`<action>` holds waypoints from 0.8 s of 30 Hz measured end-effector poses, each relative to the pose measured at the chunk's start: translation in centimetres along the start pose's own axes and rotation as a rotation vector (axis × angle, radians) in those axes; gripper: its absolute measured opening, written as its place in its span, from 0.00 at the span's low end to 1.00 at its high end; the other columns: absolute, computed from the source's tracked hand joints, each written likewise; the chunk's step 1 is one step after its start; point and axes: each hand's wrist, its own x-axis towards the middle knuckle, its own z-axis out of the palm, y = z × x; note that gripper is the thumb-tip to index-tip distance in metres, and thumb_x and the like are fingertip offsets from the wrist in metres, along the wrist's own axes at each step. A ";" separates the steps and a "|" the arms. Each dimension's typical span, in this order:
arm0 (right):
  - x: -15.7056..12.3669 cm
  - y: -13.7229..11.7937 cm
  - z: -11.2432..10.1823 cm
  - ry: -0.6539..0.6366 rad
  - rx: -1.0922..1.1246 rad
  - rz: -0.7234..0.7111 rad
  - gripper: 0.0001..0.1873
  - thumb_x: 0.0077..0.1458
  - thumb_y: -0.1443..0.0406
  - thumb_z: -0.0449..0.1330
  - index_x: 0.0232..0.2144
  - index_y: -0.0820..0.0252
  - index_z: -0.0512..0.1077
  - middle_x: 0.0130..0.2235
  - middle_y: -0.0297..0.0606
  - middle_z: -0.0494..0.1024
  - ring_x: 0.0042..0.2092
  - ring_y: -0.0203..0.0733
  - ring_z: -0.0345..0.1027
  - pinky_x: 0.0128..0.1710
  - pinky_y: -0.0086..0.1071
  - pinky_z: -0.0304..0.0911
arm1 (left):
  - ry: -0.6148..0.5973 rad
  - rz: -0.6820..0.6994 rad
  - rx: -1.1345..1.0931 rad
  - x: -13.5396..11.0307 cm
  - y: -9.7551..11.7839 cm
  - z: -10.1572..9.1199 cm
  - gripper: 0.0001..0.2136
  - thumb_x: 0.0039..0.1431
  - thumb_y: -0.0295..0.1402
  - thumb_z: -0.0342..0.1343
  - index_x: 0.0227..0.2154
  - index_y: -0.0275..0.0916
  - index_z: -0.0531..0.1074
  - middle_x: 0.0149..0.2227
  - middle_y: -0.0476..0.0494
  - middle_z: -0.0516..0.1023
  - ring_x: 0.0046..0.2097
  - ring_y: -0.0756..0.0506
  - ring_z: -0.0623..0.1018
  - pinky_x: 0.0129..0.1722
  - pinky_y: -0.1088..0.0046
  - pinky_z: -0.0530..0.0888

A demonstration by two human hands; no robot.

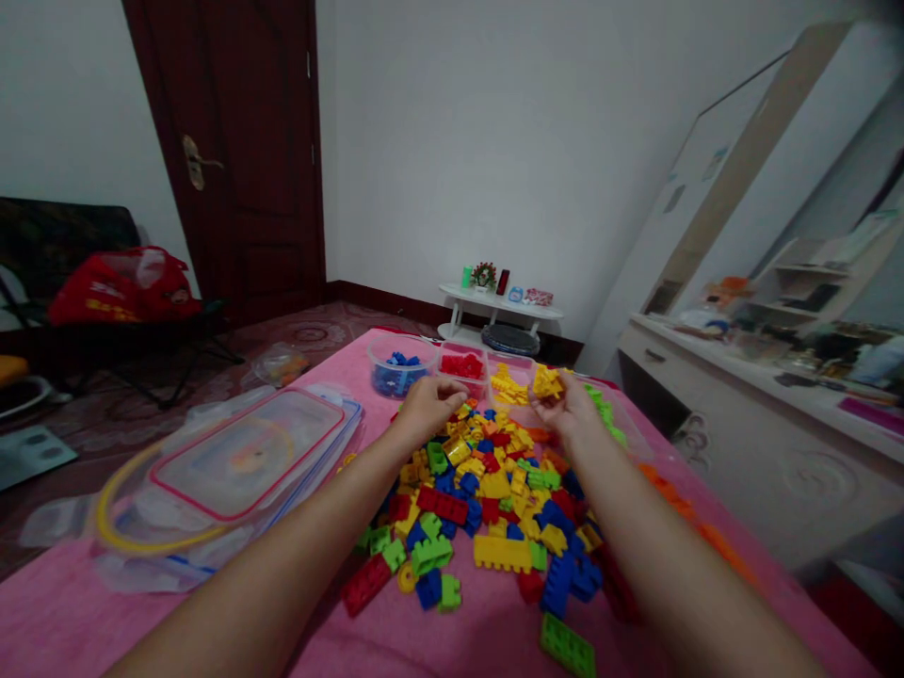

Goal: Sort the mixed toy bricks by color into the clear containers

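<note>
My right hand (565, 410) is closed around several yellow toy bricks (547, 381), held at the right edge of a clear box (524, 363) with more yellow bricks in it. Over the far left of a mixed heap of building bricks (494, 485), my left hand (430, 407) has its fingers curled together. Whatever it may hold is hidden. Beyond that hand, blue bricks (399, 377) lie in a round clear tub (374, 367). Red bricks (462, 364) fill part of the neighbouring clear box.
Green bricks (605, 414) and orange bricks (668, 494) lie right of my right arm. Stacked clear lids (247, 461) cover the left of the pink cloth (487, 640). A white dresser (749, 424) stands to the right, a low white shelf (494, 299) by the wall.
</note>
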 end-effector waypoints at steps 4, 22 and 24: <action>2.4 -0.6 1.5 0.001 -0.206 -0.084 0.16 0.52 0.51 0.55 0.28 0.57 0.66 0.23 0.34 0.72 0.27 0.38 0.68 0.27 0.30 0.65 | -0.013 -0.025 -0.003 0.1 0.0 -0.1 0.13 0.52 0.32 0.53 0.36 0.31 0.76 0.35 0.41 0.80 0.37 0.46 0.78 0.36 0.74 0.72; -5.6 6.3 -1.1 -0.477 -1.063 -0.674 0.19 0.42 0.71 0.59 0.39 0.55 0.77 0.41 0.39 0.79 0.43 0.47 0.71 0.47 0.41 0.61 | -0.374 -0.007 0.632 -2.2 1.8 0.2 0.27 0.39 0.39 0.63 0.47 0.46 0.74 0.46 0.44 0.78 0.45 0.41 0.76 0.42 0.72 0.69; -5.6 5.9 -1.3 -0.428 -1.062 -0.686 0.14 0.43 0.69 0.60 0.35 0.55 0.78 0.36 0.38 0.80 0.38 0.46 0.71 0.43 0.40 0.62 | -0.367 0.014 0.630 -2.3 2.0 0.1 0.24 0.40 0.37 0.62 0.45 0.44 0.75 0.44 0.44 0.78 0.43 0.42 0.76 0.40 0.72 0.69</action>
